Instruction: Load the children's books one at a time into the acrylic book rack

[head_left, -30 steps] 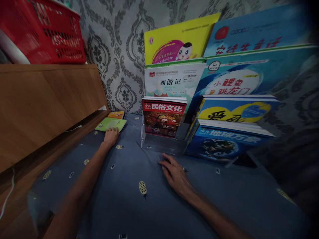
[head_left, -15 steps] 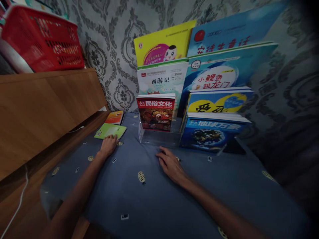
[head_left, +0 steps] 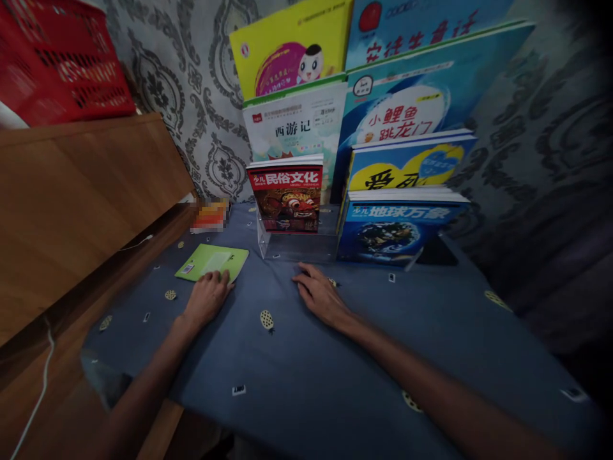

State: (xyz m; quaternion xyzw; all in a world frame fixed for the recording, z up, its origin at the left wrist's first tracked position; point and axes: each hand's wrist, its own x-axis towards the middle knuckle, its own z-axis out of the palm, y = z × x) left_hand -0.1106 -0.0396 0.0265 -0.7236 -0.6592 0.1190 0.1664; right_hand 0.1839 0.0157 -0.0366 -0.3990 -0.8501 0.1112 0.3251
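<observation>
My left hand is on the near right edge of a thin green booklet, fingers bent over its cover and thumb by the edge. A pale patch and a barcode show on that cover, which lies flat on the table. My right hand rests on the dark blue tablecloth with its fingers stretched out and holds nothing. Just beyond its fingertips stands a clear tiered book rack. In the rack's lower left front is a red-topped book; a blue book with a globe stands to the right.
Behind these stand a white book, a yellow book, and several blue ones. An orange book lies past the green booklet. On the left, a red basket sits on a wooden headboard-like panel. Patterned wallpaper is at the back.
The green booklet has slid towards me under my left hand, and a gap now separates it from the orange book. My right hand stays by the rack. The camera view has shifted.
</observation>
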